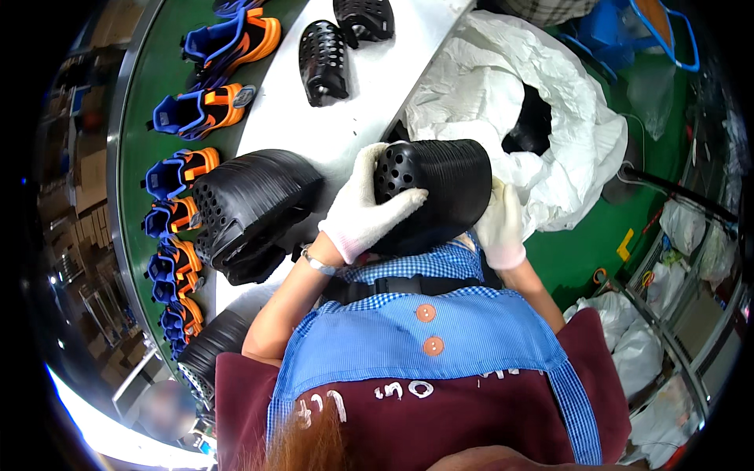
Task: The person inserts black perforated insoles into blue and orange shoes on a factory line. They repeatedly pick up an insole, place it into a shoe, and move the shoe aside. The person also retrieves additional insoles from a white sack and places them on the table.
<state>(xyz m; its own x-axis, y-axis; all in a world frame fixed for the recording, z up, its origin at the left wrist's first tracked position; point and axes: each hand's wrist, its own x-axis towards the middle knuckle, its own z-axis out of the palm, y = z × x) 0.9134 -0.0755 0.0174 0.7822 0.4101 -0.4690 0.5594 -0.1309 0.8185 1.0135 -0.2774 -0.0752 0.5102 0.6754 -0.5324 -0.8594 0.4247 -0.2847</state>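
In front of my apron I hold a thick stack of nested black plastic shoe inserts [448,184], with round holes at its left end. My left hand [365,204], in a white glove, wraps round that holed end, the thumb lying across the front. At the right end, my gloved right hand [501,224] grips the rim; its fingertips are partly hidden. Left of my left hand, a second stack of black inserts [263,196] lies on the white table [271,106]. Farther off on the table rest a perforated black insert [323,63] and another black insert [366,19].
Blue, black and orange shoes [200,110] line the green belt [129,129] on the left. A large white sack [577,180] with black contents stands right of the table. More black inserts [220,345] lie at lower left. Blue stool [605,35] far right; shelving with plastic bags [636,349] at right.
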